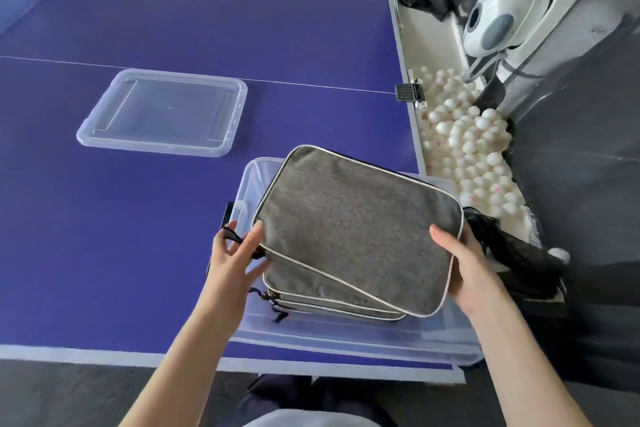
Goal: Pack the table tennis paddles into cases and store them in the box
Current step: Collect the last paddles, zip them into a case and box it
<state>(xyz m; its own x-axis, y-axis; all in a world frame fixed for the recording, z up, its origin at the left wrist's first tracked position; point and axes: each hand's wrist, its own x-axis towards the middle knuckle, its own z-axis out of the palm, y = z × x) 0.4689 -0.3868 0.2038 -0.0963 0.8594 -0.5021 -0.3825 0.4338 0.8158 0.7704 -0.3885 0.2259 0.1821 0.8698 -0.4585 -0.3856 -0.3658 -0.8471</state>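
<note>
One big blue table (173, 28) fills most of the view. At its near right corner stands the clear box (346, 336), open. Its lid (162, 113) lies flat on the table, well apart to the left. Inside the box there is a stack of grey lower cases (311, 291), zipped. The top case (353, 229) rests on this stack, turned at an angle to it, so its far corners stick out over the rim of the box.

The right hand (464, 263) grips the right edge of the top case, thumb on top and fingers round the edge. The left hand (235, 253) pinches the near left corner, thumb above and fingers partly under; the other fingers are spread. No paddles are visible; I cannot tell what is in the cases.

I judge this is the storing step, near the end. The next move calls for turning the top case square with the stack, lowering it inside the walls, then fetching the lid.
</note>
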